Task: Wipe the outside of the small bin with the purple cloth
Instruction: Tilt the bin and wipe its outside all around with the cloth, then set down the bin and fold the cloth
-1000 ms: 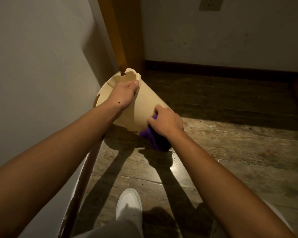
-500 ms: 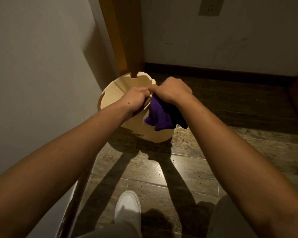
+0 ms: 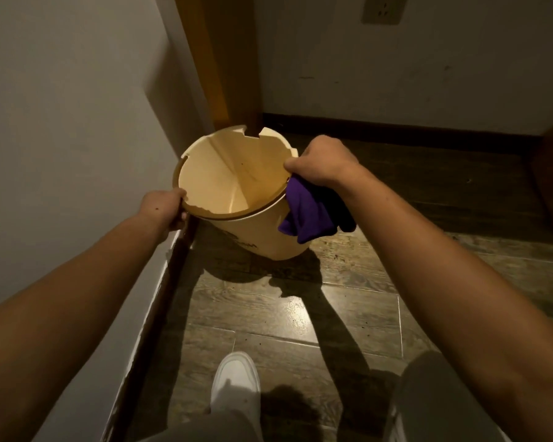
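Cream plastic bin (image 3: 262,231), notched rim, purple cloth (image 3: 307,215) alongside.

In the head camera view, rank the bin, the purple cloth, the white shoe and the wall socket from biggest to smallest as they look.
1. bin
2. purple cloth
3. white shoe, about level with the cloth, and nearer the camera
4. wall socket, cropped by the frame

Bare forearms, pale trousers, one white shoe.
Wore no sleeves to the edge of view, nor watch, ring or band on the left hand (image 3: 165,208) or the right hand (image 3: 324,162). Showed a small dark mole on the back of the left hand. Were dressed in light grey-beige trousers (image 3: 441,406) and a plain white low-top shoe (image 3: 235,386), smooth-toed, laces not discernible in the dim light.
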Tool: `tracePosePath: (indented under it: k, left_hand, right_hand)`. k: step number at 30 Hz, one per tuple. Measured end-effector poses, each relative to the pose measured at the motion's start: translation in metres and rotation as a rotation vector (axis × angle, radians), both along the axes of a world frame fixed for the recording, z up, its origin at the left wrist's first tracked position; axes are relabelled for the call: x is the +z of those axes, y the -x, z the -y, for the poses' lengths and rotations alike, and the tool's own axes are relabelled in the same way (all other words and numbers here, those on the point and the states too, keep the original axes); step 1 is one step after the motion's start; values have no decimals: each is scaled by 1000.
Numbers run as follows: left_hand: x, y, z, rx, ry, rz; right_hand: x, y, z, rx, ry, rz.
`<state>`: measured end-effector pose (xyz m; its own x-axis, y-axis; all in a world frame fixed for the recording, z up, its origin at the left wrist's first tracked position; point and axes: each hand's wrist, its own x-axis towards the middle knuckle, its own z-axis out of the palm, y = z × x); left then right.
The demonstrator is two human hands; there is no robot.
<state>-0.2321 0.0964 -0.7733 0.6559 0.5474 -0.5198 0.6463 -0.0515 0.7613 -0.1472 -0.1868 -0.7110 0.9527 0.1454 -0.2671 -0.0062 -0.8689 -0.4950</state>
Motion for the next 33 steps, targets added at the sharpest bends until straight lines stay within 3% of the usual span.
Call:
tracePosePath:
  k: [5,8,14,18,21,23,26,29,33]
  left_hand:
    - [10,10,8,-77,129,21]
    - [5,16,13,-100,93,9]
    - [-1,32,8,-136,77,-110]
    - [11,37,1,-186,-227,-182]
    - [34,32,-1,-80,-365,-66]
    - [57,28,13,-152,-338,11]
    - [107,24,57,-381,-242,56]
    - [171,16,105,-488,54,75]
    - [259,7,139,-547,357,109]
  right_hand:
    - [-7,-17,16,39,218,-2]
    - [-29,-15,15,60,308,-13]
    - [-48,-11,11,56,233,7]
    - [-40,-3,23,6,200,36]
    - [-17,6,37,-72,188,204]
    - [7,13,45,-110,65,284]
    - [57,24,49,-148,-299,327]
    - [112,39,44,-155,-589,355]
    - [187,59,37,-181,-747,385]
